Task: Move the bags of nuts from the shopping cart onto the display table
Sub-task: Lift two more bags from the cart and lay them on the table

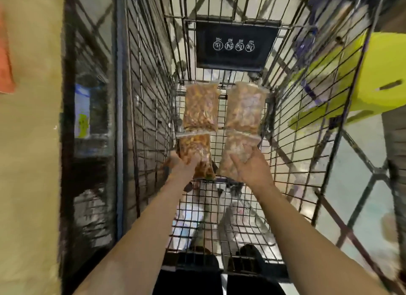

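Wire cart (149,119); left hand (178,165) tight round darker nut bag (194,146), right hand (252,169) round paler nut bag (236,148)

Bare forearms (153,217), black trousers (189,283)

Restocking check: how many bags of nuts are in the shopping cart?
4: far-left bag and far-right bag lie on the cart floor; the left hand grips the near-left bag, the right hand the near-right bag.

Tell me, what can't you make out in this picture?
Head view, left hand fingers: hidden behind the near left bag.
Head view, sign lettering: too small and blurred.
Head view, kind of nuts: motion blur.
Head view, display table: not identifiable; the surroundings are blurred.
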`<move>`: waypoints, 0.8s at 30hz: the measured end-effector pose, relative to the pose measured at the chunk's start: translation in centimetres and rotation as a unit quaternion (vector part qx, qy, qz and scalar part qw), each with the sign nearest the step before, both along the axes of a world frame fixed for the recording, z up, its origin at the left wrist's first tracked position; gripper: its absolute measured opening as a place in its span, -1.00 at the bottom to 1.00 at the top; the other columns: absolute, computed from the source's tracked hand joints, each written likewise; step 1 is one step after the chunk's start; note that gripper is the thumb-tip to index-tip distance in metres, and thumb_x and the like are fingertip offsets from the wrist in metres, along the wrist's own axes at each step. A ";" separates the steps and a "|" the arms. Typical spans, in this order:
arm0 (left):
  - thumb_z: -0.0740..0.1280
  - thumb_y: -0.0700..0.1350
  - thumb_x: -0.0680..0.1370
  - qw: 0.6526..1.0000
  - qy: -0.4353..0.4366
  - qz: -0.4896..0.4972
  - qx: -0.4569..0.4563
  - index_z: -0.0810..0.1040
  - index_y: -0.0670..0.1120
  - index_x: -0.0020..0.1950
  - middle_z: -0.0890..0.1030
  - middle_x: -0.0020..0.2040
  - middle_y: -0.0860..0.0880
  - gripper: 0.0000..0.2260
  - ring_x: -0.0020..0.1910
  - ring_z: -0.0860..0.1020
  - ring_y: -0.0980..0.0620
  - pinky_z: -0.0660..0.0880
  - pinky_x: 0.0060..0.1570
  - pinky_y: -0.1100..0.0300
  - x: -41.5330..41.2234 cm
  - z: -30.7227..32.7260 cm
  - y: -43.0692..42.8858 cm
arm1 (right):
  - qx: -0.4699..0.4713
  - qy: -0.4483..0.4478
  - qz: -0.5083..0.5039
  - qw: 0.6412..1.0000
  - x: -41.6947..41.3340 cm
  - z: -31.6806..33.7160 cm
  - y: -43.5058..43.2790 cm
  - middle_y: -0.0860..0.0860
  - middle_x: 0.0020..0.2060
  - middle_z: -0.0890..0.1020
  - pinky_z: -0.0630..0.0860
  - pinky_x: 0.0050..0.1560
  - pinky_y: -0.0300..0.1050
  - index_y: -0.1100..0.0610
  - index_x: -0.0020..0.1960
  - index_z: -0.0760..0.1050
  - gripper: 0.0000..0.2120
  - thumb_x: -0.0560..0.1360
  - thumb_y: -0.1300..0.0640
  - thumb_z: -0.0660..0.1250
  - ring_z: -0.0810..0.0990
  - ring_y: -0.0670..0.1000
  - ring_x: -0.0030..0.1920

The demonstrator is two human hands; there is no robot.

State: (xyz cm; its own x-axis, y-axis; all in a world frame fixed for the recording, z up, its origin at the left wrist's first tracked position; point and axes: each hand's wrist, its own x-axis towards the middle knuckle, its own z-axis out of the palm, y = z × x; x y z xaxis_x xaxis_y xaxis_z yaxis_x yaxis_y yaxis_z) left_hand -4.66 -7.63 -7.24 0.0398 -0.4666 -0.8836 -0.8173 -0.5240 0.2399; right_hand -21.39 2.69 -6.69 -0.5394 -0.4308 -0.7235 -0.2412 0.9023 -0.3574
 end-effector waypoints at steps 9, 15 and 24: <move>0.47 0.30 0.48 0.992 0.018 0.111 -0.055 0.36 -0.10 0.52 0.53 0.46 -0.15 -0.23 0.40 0.54 -0.20 0.48 0.43 -0.09 -0.1 -7.3 -0.2 | 0.027 -0.034 -0.137 0.990 -1.4 -6.9 -0.2 0.11 0.31 0.51 0.52 0.41 0.19 0.10 0.49 0.43 -0.12 0.42 -0.50 0.38 0.54 0.23 0.36; 0.45 0.46 0.26 0.993 0.000 0.087 -0.084 0.50 -0.10 0.37 0.62 0.22 -0.07 -0.13 0.20 0.62 -0.15 0.62 0.23 -0.15 0.7 -10.3 -0.1 | 0.051 -0.047 -0.172 0.983 -1.8 -11.3 0.7 0.20 0.37 0.54 0.56 0.37 0.26 0.18 0.46 0.43 0.13 0.26 -0.68 0.33 0.58 0.28 0.36; 0.66 0.23 0.31 0.992 0.024 0.105 -0.067 0.43 -0.02 0.27 0.59 0.24 -0.08 -0.30 0.23 0.59 -0.16 0.58 0.26 -0.15 -0.4 -10.3 -0.7 | -0.001 -0.063 -0.249 0.966 -1.8 -15.9 2.2 0.08 0.11 0.73 0.71 0.13 0.21 0.04 0.24 0.56 0.13 -0.06 -0.73 0.44 0.75 0.17 0.06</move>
